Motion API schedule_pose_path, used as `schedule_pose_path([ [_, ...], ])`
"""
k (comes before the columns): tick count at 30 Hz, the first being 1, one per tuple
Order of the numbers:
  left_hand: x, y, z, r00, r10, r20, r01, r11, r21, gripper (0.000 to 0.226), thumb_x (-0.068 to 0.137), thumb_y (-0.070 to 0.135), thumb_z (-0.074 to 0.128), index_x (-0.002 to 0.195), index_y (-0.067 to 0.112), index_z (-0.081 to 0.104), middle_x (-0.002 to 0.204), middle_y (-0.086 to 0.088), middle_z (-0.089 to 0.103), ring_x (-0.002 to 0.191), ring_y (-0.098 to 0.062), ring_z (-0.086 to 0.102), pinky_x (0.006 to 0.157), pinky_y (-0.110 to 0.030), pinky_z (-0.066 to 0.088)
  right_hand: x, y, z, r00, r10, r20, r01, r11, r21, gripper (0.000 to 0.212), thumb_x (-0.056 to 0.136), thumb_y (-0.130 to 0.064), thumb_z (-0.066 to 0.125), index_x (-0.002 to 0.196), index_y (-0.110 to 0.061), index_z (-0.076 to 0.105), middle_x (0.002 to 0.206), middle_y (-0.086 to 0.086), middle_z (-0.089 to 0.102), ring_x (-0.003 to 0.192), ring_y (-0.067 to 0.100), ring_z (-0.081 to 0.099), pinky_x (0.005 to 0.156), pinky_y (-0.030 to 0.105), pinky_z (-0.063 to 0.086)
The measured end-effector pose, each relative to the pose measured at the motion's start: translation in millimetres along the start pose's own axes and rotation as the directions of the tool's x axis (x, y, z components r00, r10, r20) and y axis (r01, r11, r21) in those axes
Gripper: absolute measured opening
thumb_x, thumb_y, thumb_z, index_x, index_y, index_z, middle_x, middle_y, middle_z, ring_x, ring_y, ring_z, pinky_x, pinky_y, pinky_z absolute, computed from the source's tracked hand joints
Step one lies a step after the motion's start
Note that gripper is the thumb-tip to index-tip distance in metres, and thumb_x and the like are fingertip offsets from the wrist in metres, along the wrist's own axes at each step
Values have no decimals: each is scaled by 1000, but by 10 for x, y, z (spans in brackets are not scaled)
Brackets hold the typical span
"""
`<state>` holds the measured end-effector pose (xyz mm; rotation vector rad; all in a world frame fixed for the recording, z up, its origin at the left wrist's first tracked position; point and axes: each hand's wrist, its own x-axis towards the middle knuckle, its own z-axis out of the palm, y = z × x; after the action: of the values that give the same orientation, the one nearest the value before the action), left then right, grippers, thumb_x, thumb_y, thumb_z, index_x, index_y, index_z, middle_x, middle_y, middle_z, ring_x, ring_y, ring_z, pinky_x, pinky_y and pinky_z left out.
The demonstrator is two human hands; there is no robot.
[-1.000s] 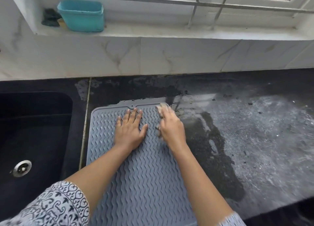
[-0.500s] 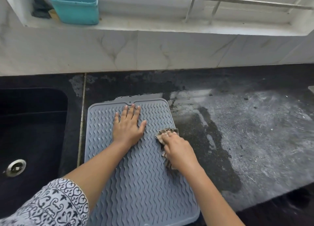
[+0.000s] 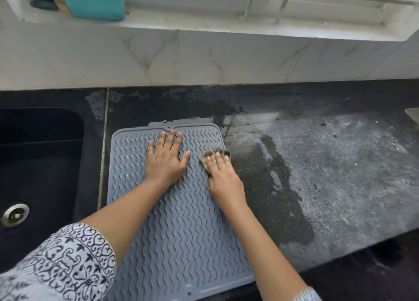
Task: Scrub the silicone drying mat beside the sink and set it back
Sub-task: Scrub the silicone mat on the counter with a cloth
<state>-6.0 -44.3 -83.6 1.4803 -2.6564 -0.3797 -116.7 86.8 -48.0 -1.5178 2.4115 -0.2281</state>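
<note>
A grey silicone drying mat (image 3: 181, 232) with wavy ridges lies flat on the dark countertop, just right of the sink. My left hand (image 3: 165, 160) presses flat on the mat's far half, fingers spread, holding nothing. My right hand (image 3: 223, 176) is at the mat's far right edge, closed over a worn scrub pad (image 3: 210, 154) whose grey-brown front pokes out past my fingertips. Most of the pad is hidden under my hand.
The black sink (image 3: 38, 164) with a metal drain (image 3: 14, 214) is on the left. Wet, streaky countertop (image 3: 328, 176) spreads to the right. A teal tub (image 3: 93, 0) stands on the window ledge behind the marble backsplash. The counter's front edge runs at the lower right.
My right hand pulled the pad back toward me along the mat's right edge, then pushed it away again toward the far corner. My left hand stayed flat on the mat.
</note>
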Motion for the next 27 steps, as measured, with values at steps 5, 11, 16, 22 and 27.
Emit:
schedule_pose_path([
  [5,-6,-8,0,1000,4,3,-3,1000,-21,65,96,57,19,152,30,2,161,6,-2,147,-15,-6,117,-44,-6,-583,28,-180,998,28,59,-31,998,57,53,96,-11,33,147,-19,22,155,6,21,141,23,22,111,33,24],
  [11,4,0,5,1000,-4,-6,4,1000,-9,65,95,57,19,152,29,4,161,5,1,147,-15,-4,117,-44,-5,413,-157,-192,984,24,-174,-5,994,114,55,95,-12,37,148,-15,21,156,6,19,144,23,11,114,35,16],
  [16,9,-2,8,1000,-4,-12,4,1000,-7,65,96,57,21,152,29,4,161,5,0,147,-15,-4,117,-44,-5,340,-66,69,996,22,-83,-24,1000,-17,52,97,-14,34,147,-16,20,156,8,17,144,26,9,115,34,14],
  [22,5,-10,17,1000,-1,-4,1,1000,1,65,96,57,20,152,30,2,161,5,-2,147,-15,-5,116,-43,-7,-775,33,-116,998,-18,62,20,1000,-20,51,99,-16,36,147,-17,21,156,5,19,143,21,15,115,27,13],
  [27,12,-9,26,1000,-2,0,2,1000,2,65,96,58,20,152,30,2,161,5,-2,147,-15,-5,116,-44,-8,-337,-38,-336,986,37,-165,-11,988,156,50,96,-14,40,145,-19,31,151,5,31,137,21,31,111,30,24],
])
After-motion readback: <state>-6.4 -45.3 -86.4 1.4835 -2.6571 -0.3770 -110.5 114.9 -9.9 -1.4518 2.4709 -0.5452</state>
